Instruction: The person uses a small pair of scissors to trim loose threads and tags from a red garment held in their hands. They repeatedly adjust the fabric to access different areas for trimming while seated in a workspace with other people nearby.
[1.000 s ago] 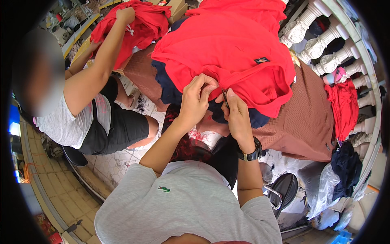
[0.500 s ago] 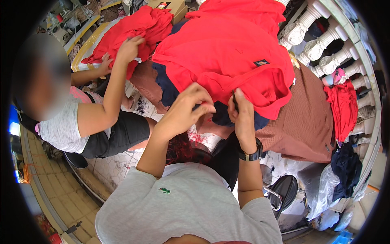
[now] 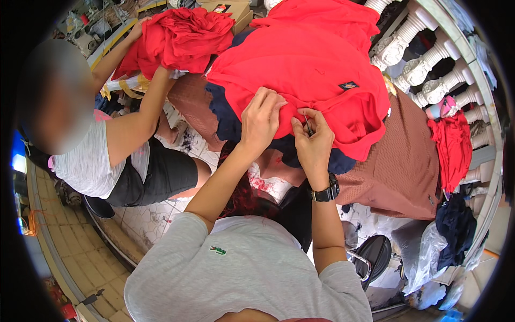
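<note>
A red garment with a small dark label patch lies spread in front of me, over dark navy cloth. My left hand is closed at the garment's near edge, thumb and fingertips pinching the red fabric. Just to its right, my right hand is closed around small dark thread snips. Their thin tip points up against the red cloth, and the palm hides most of the handle.
Brown textured cloth drapes under the garments. At left, a co-worker's hands handle a red garment pile. White balusters line the right side, with a red cloth hanging there. A black stool stands at lower right.
My left hand has moved up onto the red fabric and now pinches it. My right hand has turned, bringing the snips to the cloth. The co-worker has lifted and bunched the red pile.
</note>
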`<state>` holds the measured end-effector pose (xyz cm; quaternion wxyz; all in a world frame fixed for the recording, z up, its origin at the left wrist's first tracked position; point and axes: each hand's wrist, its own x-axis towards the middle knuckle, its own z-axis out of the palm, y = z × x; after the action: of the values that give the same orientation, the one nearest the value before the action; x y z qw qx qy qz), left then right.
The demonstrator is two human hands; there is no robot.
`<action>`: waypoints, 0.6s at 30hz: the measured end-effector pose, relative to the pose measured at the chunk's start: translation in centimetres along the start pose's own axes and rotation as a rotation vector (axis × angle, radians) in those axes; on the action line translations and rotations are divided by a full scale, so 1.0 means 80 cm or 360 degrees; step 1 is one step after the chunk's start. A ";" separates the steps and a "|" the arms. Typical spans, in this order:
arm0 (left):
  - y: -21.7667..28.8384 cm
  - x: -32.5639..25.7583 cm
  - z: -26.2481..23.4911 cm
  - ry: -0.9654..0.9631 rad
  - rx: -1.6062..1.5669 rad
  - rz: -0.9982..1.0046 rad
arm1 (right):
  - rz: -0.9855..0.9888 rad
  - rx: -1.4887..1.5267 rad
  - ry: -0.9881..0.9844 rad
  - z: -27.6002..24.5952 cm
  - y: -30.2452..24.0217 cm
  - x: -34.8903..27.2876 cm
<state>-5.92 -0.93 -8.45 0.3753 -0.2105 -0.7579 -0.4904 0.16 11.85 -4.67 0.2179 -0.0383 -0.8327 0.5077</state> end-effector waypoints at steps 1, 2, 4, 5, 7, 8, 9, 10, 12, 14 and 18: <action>-0.005 -0.004 0.002 0.0010 -0.0086 -0.0090 | 0.0003 0.0008 0.0000 0.000 0.000 0.000; -0.008 -0.007 0.003 0.0019 -0.0172 -0.0181 | 0.0011 0.0031 -0.0010 0.000 0.002 0.001; -0.004 -0.007 0.001 0.0040 -0.0468 -0.0447 | 0.0031 0.0077 -0.0028 0.000 0.005 0.000; 0.000 -0.007 -0.002 0.0050 -0.0616 -0.0580 | 0.0034 0.0077 -0.0027 -0.001 0.005 0.000; 0.020 0.000 -0.009 -0.0005 -0.0358 -0.0352 | 0.0040 0.0074 -0.0021 -0.001 0.005 0.000; 0.027 0.002 -0.010 -0.0034 -0.0229 -0.0237 | 0.0039 0.0064 -0.0013 -0.001 0.006 0.000; 0.028 0.000 -0.010 -0.0065 -0.0263 -0.0316 | 0.0035 0.0057 -0.0013 0.000 0.006 -0.001; 0.021 -0.003 -0.004 -0.0006 -0.0190 -0.0204 | 0.0031 0.0050 -0.0012 0.001 0.005 -0.001; 0.005 -0.003 0.008 0.0107 -0.0051 0.0024 | 0.0015 0.0028 -0.0017 0.000 0.002 -0.003; 0.004 0.002 0.011 0.0101 0.0104 0.0065 | 0.0005 0.0013 -0.0022 -0.002 0.001 -0.004; -0.002 -0.002 0.009 0.0100 -0.0217 -0.0404 | -0.0006 0.0088 -0.0063 -0.005 0.007 -0.005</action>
<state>-6.19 -0.32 -8.80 0.3187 -0.1226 -0.7312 -0.5905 0.60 12.34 -5.15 0.2033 -0.0207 -0.8225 0.5307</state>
